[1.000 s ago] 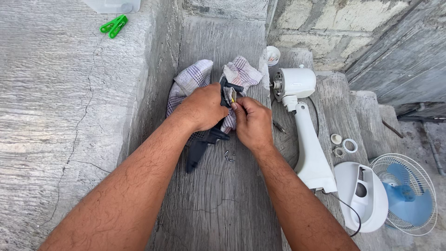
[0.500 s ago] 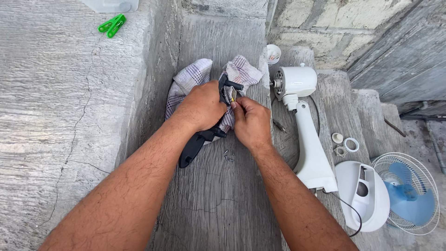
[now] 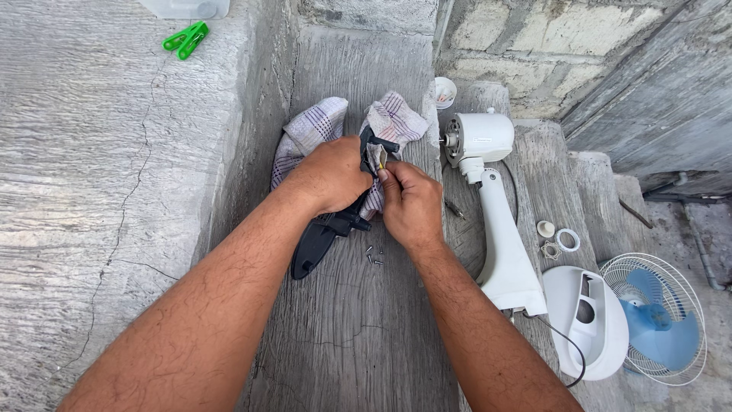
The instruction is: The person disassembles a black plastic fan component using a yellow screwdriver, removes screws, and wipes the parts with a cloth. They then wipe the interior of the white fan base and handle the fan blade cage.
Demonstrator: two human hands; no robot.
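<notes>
My left hand (image 3: 332,174) grips a long black plastic part (image 3: 314,246) that slants down to the left over the concrete step. My right hand (image 3: 410,204) pinches a small piece at the top end of that part (image 3: 377,155), fingertips against it. A checked cloth (image 3: 313,126) lies under and behind both hands. Several small screws (image 3: 373,255) are scattered on the step just below my hands.
A white fan stand with motor head (image 3: 488,198) lies to the right, its base (image 3: 587,320) beside a blue-bladed fan grille (image 3: 659,320). Small rings and caps (image 3: 557,240) sit near it. A green clothes peg (image 3: 187,38) lies on the raised ledge at upper left. A small white cup (image 3: 444,91) stands behind.
The black part has swung slightly, its lower end moving left and down. Both hands stay at its top end.
</notes>
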